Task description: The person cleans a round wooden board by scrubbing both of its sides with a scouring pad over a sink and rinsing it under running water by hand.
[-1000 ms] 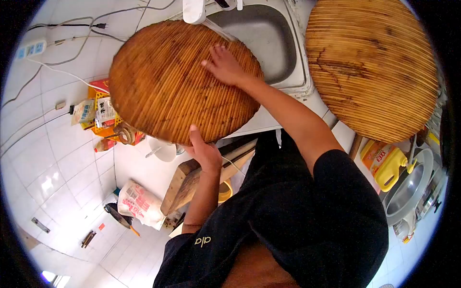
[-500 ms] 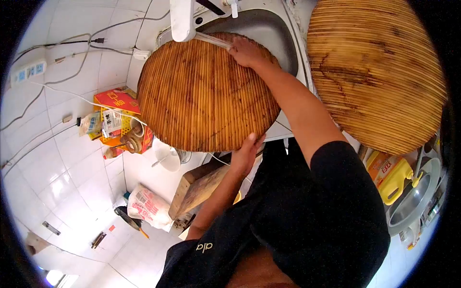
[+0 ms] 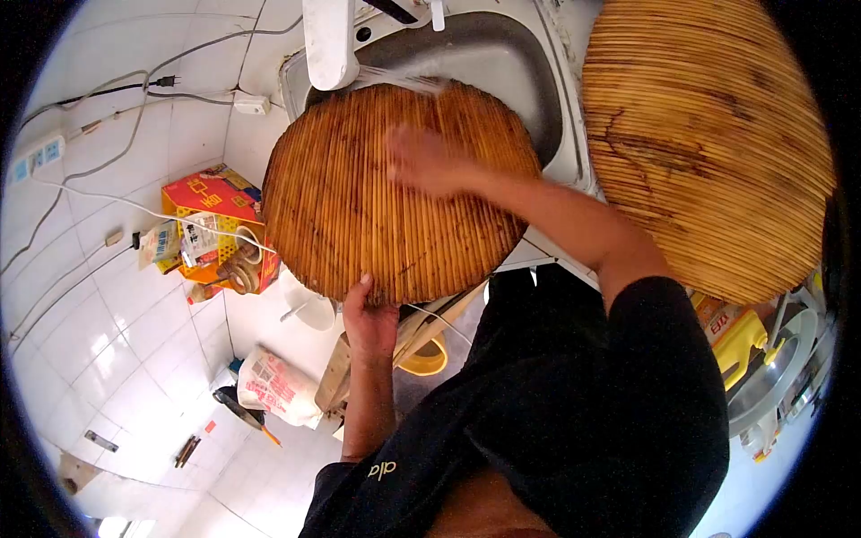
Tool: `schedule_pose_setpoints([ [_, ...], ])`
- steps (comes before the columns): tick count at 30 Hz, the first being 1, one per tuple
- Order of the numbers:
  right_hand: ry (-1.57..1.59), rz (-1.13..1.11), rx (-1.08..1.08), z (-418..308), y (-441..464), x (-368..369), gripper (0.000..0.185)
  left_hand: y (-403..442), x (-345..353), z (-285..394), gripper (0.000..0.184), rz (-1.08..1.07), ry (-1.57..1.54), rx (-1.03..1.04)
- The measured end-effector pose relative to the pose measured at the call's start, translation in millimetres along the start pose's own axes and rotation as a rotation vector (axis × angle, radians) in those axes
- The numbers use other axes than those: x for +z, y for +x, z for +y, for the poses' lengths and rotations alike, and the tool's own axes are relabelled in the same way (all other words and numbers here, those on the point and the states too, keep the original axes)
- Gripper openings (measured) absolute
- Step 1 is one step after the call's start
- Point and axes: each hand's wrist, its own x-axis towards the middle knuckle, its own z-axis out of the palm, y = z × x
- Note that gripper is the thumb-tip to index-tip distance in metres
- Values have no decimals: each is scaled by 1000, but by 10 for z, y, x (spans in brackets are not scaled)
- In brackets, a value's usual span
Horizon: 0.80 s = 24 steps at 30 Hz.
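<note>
A round brown slatted board (image 3: 359,206) is tilted over the sink's near left part, beneath the white faucet (image 3: 330,45), whose water falls at its far edge. My left hand (image 3: 370,321) grips the near rim, thumb on top and the other fingers hidden beneath. Over the middle of the board is my right hand (image 3: 429,161), smeared by motion; its fingers cannot be made out. A second round slatted board (image 3: 708,152) lies to the right of the sink.
The metal sink (image 3: 511,67) is behind the board. At the left are a red-yellow box (image 3: 215,193) holding jars, a white bowl (image 3: 308,305) and cables. A yellow jug (image 3: 740,350) and a metal basin (image 3: 776,377) are at the right, and a yellow bucket (image 3: 426,357) is below.
My right hand has moved from the board's far edge by the water back over its middle. My left hand has shifted left along the near rim, and the board has turned slightly.
</note>
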Motion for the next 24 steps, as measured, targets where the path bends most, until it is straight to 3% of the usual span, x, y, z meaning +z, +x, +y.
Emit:
schedule_pose_setpoints([
  [4, 129, 17, 459, 909, 723, -308, 67, 17, 128, 98, 51, 52, 46, 24],
  [7, 76, 152, 476, 959, 747, -210, 68, 49, 58, 51, 52, 97, 10, -4],
  [8, 44, 43, 484, 1084, 866, -143, 71, 41, 65, 71, 53, 100, -46, -23],
  [10, 63, 26, 361, 689, 542, -102, 74, 36, 116, 122, 54, 100, -24, -11],
  [12, -79, -125, 50, -35, -30, -247, 76, 38, 180, 114, 55, 93, -36, -22],
  [14, 13, 0, -290, -176, -495, -47, 74, 19, 176, 127, 56, 88, -51, -49],
  [17, -12, 17, -130, 397, -133, 45, 71, 45, 18, 84, 57, 144, -35, -77],
  [21, 109, -14, 434, 1121, 523, -330, 64, 6, 173, 99, 56, 172, 12, -17],
  [24, -142, 126, 393, 1471, 874, -77, 63, -12, 209, 95, 55, 155, 19, 8],
])
